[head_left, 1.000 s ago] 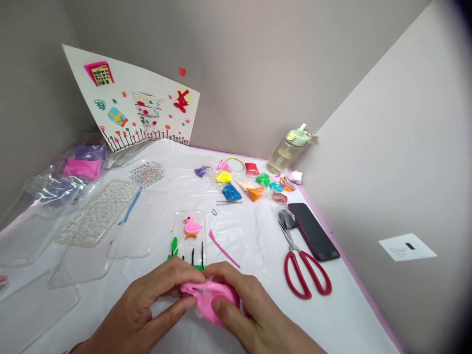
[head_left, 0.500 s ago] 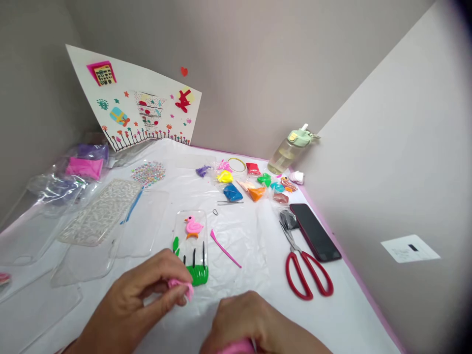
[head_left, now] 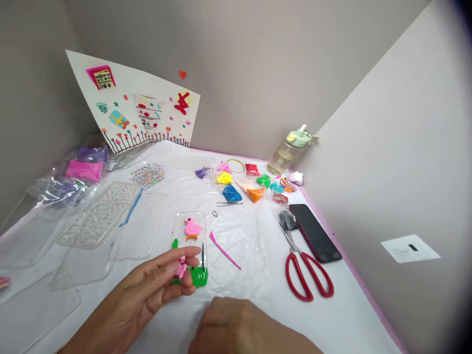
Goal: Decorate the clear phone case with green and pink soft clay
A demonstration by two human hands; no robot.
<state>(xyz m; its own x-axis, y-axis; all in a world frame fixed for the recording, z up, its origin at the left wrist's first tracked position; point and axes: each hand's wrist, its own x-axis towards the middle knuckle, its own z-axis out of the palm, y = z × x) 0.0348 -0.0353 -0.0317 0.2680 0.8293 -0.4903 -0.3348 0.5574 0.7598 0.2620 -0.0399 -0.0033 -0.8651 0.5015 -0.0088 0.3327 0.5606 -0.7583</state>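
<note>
My left hand (head_left: 147, 295) pinches a small piece of pink clay (head_left: 181, 269) between thumb and fingers, right over the lower end of a clear phone case (head_left: 190, 241). The case carries a pink clay duck (head_left: 192, 228), black stems and green clay grass (head_left: 199, 277). My right hand (head_left: 243, 329) rests knuckles-up on the table at the bottom edge, fingers curled under; what it holds is hidden. A pink modelling tool (head_left: 224, 249) lies just right of the case.
Small bags of coloured clay (head_left: 243, 184) lie at the back, next to a water bottle (head_left: 289, 148). Red scissors (head_left: 306, 273) and a dark phone (head_left: 315, 232) lie on the right. Clear cases (head_left: 99, 216), rhinestones (head_left: 147, 173) and a decorated paper sheet (head_left: 140, 105) are on the left.
The hands pulled apart: the left took a small bit off the pink clay lump and carried it to the case's lower end; the right drew back toward me with the lump, now hidden.
</note>
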